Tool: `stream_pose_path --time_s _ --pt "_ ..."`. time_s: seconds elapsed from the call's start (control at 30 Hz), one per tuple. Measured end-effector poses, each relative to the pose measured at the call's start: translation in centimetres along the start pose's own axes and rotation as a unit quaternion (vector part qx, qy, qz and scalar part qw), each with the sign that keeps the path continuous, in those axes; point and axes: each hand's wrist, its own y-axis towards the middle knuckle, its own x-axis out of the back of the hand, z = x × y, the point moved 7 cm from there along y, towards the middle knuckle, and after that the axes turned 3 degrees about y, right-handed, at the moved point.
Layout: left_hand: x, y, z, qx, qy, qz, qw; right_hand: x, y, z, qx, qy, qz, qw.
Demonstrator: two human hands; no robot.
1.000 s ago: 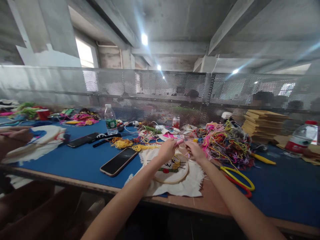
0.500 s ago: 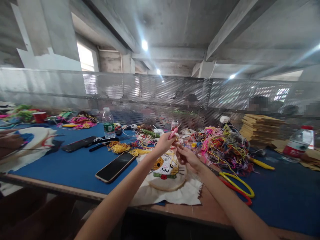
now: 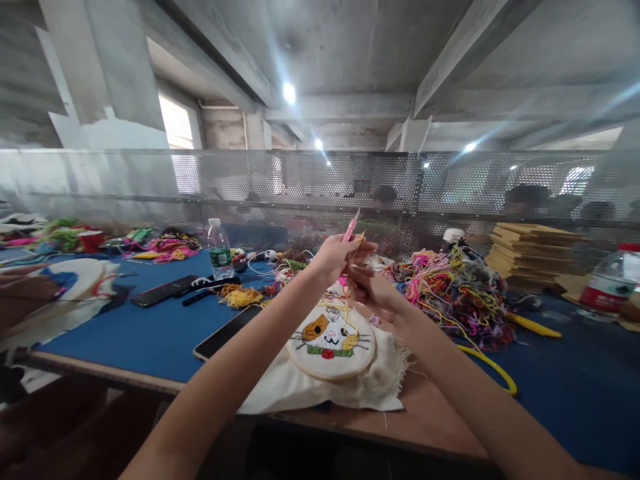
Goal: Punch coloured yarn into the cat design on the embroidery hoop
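My left hand (image 3: 337, 259) is closed round a pink punch needle (image 3: 350, 230), held tilted with its metal tip pointing up. Just below and to the right, my right hand (image 3: 376, 292) has its fingers pinched together close to the tool's lower end, apparently on yellow yarn (image 3: 344, 305); the fingertips partly hide it. Under both hands lies an embroidery hoop (image 3: 334, 377) with white cloth (image 3: 280, 390) stretched in it. Stitched on it is a cat face (image 3: 329, 331) in orange, white and yellow, with a green collar and a red flower.
A phone (image 3: 220, 339) lies left of the hoop, near a water bottle (image 3: 219, 250). To the right are a tangled yarn heap (image 3: 450, 293), yellow-handled scissors (image 3: 493, 365) partly behind my forearm, and stacked brown cardboard (image 3: 533, 257). Another person's hand (image 3: 25, 290) works at the far left.
Both hands have risen and come closer together above the hoop, with the punch needle now more upright. My right forearm now covers more of the scissors. The view has shifted slightly.
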Motion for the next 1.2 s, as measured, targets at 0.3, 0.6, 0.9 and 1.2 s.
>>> stream_pose_path --time_s 0.3,0.6,0.9,1.2 --pt "2.6 2.6 -2.1 -0.052 -0.156 -0.028 0.986 0.3 -0.1 -2.5 -0.041 -0.004 -0.006 0.999" --pt "4.4 3.1 -1.9 -0.074 -0.155 -0.037 0.984 -0.2 -1.7 -3.2 -0.091 0.057 0.075 0.991" --pt "4.9 3.8 -0.2 -0.002 -0.124 -0.029 0.992 1.8 -1.2 -3.9 -0.076 -0.127 -0.003 0.989" --pt "5.4 3.9 -0.3 -0.028 -0.226 -0.053 0.972 3.4 -0.2 -2.4 0.02 -0.321 -0.035 0.946"
